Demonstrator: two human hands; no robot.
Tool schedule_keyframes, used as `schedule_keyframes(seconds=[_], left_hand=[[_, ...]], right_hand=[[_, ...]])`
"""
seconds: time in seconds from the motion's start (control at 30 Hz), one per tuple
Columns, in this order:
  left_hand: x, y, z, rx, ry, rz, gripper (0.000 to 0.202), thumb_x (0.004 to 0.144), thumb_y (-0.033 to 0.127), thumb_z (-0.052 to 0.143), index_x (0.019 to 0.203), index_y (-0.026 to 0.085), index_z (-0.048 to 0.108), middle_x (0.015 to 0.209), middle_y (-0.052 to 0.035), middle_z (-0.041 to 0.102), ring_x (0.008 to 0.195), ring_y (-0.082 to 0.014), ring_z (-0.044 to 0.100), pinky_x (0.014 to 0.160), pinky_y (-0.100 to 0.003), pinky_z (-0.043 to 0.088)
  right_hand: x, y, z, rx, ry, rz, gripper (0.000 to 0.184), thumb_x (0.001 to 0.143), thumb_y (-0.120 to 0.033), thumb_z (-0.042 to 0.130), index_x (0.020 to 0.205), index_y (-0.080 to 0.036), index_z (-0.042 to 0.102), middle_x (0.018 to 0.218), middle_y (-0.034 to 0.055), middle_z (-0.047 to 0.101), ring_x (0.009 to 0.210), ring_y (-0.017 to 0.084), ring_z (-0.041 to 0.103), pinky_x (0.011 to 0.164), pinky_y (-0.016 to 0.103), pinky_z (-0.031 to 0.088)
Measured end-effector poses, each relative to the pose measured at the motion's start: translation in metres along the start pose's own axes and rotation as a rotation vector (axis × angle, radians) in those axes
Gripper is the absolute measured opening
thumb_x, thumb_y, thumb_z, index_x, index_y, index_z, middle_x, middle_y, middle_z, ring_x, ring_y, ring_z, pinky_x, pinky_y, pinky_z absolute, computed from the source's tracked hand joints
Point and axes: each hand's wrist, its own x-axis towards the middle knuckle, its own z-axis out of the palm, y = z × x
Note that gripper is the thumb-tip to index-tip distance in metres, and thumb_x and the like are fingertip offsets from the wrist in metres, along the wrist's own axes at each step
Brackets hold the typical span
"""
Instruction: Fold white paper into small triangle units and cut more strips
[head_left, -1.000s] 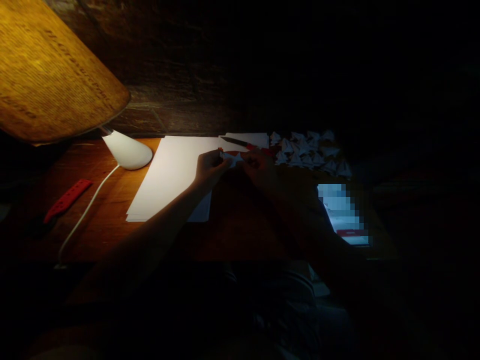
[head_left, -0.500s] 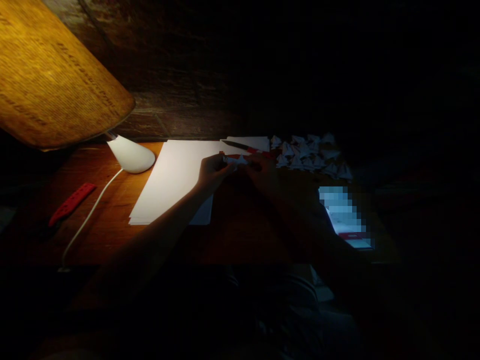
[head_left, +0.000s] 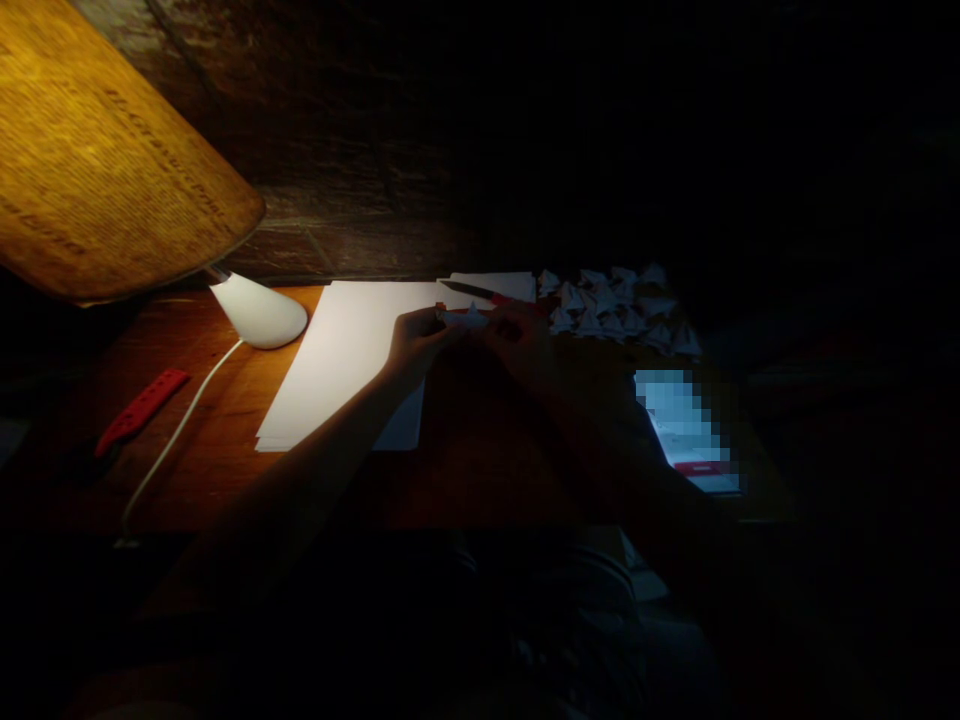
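Observation:
Between my two hands is a small piece of folded white paper [head_left: 466, 318] with a pointed tip standing up in its middle. My left hand [head_left: 414, 340] has its fingers closed on the paper's left end. My right hand [head_left: 519, 338], dim in shadow, pinches the right end. Just behind the hands a knife [head_left: 469, 291] with a dark blade and a red handle lies on white paper. The stack of white sheets [head_left: 352, 350] spreads under and left of my left hand. Several folded paper pieces [head_left: 600, 305] sit to the right of my right hand.
A lamp with a yellow-brown shade [head_left: 112, 160] and white base [head_left: 259, 312] stands at the left, its white cord [head_left: 187, 420] running to the front edge. A red-handled object [head_left: 142, 410] lies at the left. A lit phone [head_left: 686, 430] rests at the right on the wooden table [head_left: 480, 470].
My hands still hold the folded paper and have shifted slightly left in view. The fingers of my right hand have moved a little around its end. The whole view has shifted slightly.

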Motion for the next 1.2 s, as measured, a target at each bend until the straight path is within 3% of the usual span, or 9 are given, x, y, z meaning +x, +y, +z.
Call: schedule_keyframes(seconds=[0.53, 0.73, 0.97, 1.2], left_hand=[[-0.0043, 0.0025, 0.0023, 0.189, 0.040, 0.030, 0.025, 0.069, 0.033, 0.091, 0.063, 0.017, 0.072, 0.060, -0.0016, 0.069, 0.055, -0.0114, 0.059, 0.051, -0.023, 0.042], [-0.0061, 0.0054, 0.0048, 0.113, 0.019, 0.009, 0.024, 0.068, 0.031, 0.090, 0.065, 0.016, 0.072, 0.063, -0.0028, 0.071, 0.057, -0.0117, 0.061, 0.054, -0.024, 0.046], [-0.0047, 0.0030, 0.0041, 0.084, 0.017, -0.023, 0.029, 0.067, 0.034, 0.094, 0.064, 0.016, 0.072, 0.063, -0.0033, 0.072, 0.056, -0.0115, 0.062, 0.054, -0.023, 0.046], [-0.0064, 0.0085, 0.0072, 0.076, -0.038, -0.024, 0.033, 0.064, 0.040, 0.096, 0.066, 0.016, 0.074, 0.068, -0.0058, 0.076, 0.058, -0.0141, 0.066, 0.056, -0.026, 0.051]], right_hand=[[0.0011, 0.0011, 0.0023, -0.022, 0.055, -0.050, 0.017, 0.081, -0.020, 0.084, 0.072, -0.023, 0.070, 0.087, 0.0008, 0.064, 0.088, 0.020, 0.060, 0.080, 0.036, 0.052], [0.0023, 0.0017, 0.0000, 0.006, -0.008, -0.039, 0.018, 0.081, -0.019, 0.085, 0.072, -0.023, 0.070, 0.083, -0.0003, 0.063, 0.086, 0.019, 0.060, 0.081, 0.036, 0.051], [0.0008, 0.0042, -0.0015, 0.082, -0.066, -0.010, 0.020, 0.088, -0.038, 0.081, 0.078, -0.023, 0.072, 0.087, 0.0014, 0.068, 0.084, 0.019, 0.062, 0.080, 0.035, 0.051], [0.0046, -0.0024, -0.0052, 0.028, -0.025, 0.012, 0.019, 0.087, -0.029, 0.083, 0.072, -0.025, 0.074, 0.083, 0.0010, 0.068, 0.088, 0.020, 0.063, 0.084, 0.038, 0.052]])
